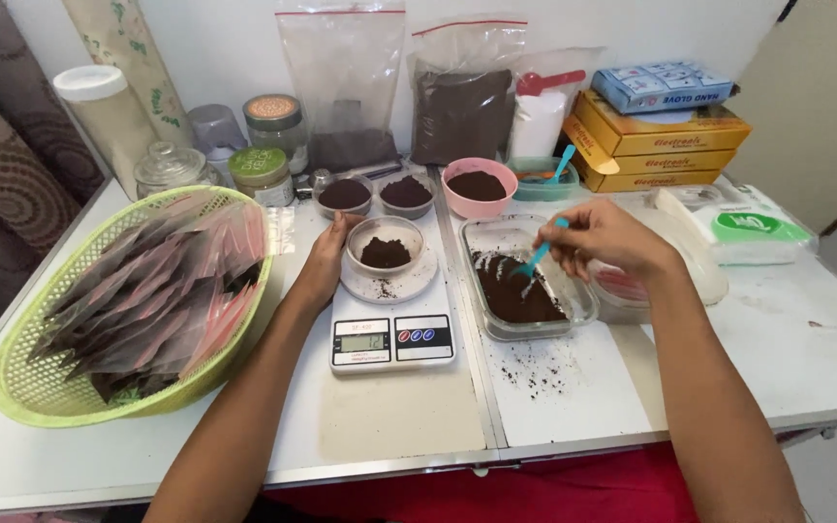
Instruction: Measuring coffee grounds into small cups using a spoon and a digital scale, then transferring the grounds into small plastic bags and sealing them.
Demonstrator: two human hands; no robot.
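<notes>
The left hand rests fingers against the small glass bowl of dark powder on the kitchen scale. To the right, the right hand pinches a blue spoon over the rectangular container.

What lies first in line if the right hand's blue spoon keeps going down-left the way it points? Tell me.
The right hand aims the blue spoon down-left into the clear rectangular container. It would probably meet the dark brown powder there first, though depth is unclear.

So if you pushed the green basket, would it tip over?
Probably not. The basket sits wide and low on the table, so it would likely slide. It looks like thin plastic mesh, so likely light and a bit bendy. The packets heaped inside look floppy and might shift.
</notes>
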